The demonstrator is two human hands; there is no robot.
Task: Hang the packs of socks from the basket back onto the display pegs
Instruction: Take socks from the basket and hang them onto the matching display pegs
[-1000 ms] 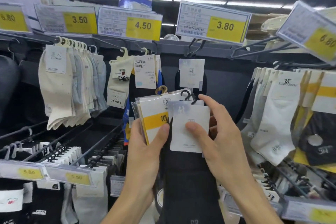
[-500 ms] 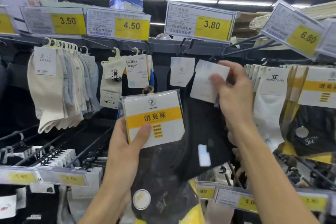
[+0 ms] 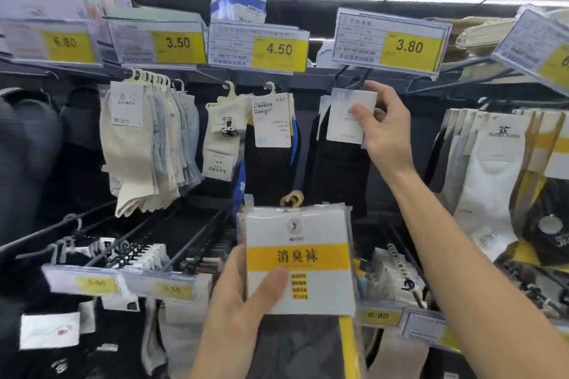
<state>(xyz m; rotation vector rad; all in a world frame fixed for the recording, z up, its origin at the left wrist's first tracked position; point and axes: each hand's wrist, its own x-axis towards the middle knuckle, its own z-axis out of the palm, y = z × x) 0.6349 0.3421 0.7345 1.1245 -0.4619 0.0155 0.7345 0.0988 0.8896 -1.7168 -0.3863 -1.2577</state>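
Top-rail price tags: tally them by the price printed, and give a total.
6.80 tag: 1
3.50 tag: 1
4.50 tag: 1
3.80 tag: 1
tag cut off at the right edge, price unreadable: 1
Total: 5

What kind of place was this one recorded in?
Likely a shop's sock aisle: yellow price tags run overhead, beige socks hang in rows, and the right hand holds a black sock pack at a peg.

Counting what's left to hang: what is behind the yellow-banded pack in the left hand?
Edges of further packs and a beige hook show behind the yellow-banded pack gripped by the left hand. Their number is covered.
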